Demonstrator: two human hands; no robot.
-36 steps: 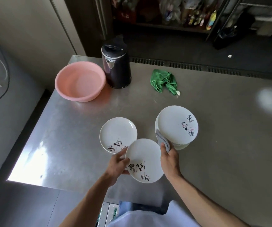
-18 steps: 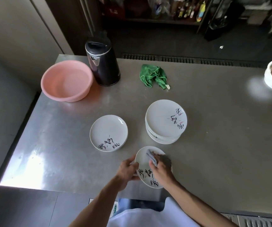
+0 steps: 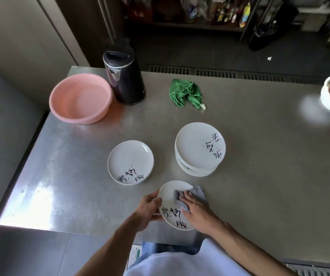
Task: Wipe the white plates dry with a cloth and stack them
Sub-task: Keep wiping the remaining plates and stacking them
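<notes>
Head view: you are wiping one plate point(image 3: 170, 198) at the near edge of the counter point(image 3: 259, 156).
Your left hand point(image 3: 149, 211) grips the plate by its left rim with curled fingers. Your right hand point(image 3: 197, 212) lies with fingers stretched on the grey cloth point(image 3: 197, 193) and presses it onto the plate's face. This plate is, I judge, only half wiped and not yet stacked. Beyond it a single plate point(image 3: 130, 162) lies alone to the left, and a stack point(image 3: 199, 148) of several plates stands to the right, well apart from it. Which of these two is the dry pile I cannot tell, so how many plates are left is not clear either. No wetness can be made out on any plate. The underside of the held plate is hidden, and your right thumb too.
</notes>
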